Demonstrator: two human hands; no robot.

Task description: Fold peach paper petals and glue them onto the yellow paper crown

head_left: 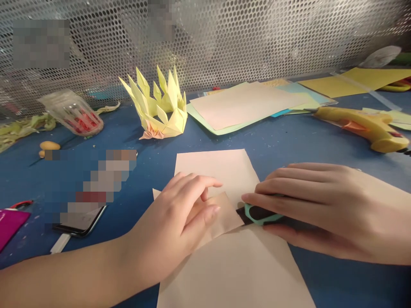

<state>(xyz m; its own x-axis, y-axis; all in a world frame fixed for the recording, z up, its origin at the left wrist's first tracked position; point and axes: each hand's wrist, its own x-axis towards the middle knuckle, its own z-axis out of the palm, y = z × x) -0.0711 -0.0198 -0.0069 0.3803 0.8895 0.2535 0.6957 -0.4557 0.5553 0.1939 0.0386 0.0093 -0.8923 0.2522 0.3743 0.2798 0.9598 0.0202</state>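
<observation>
A sheet of pale pink paper lies in front of me, with another part of pale paper reaching out beyond my hands. Across its middle, my left hand rests on a raised flap of paper, thumb and index finger apart and the other fingers bent. From the right, my right hand is closed on a pair of scissors with teal-rimmed dark handles. The scissors point left, and the flap hides their blades. I cannot tell how wide the blades are spread.
Behind the paper stands a yellow folded-paper crown. Stacked coloured sheets lie at the back, and a yellow glue gun lies on the right. A tilted jar and a phone with a white cable are on the left. Perforated metal borders the blue table.
</observation>
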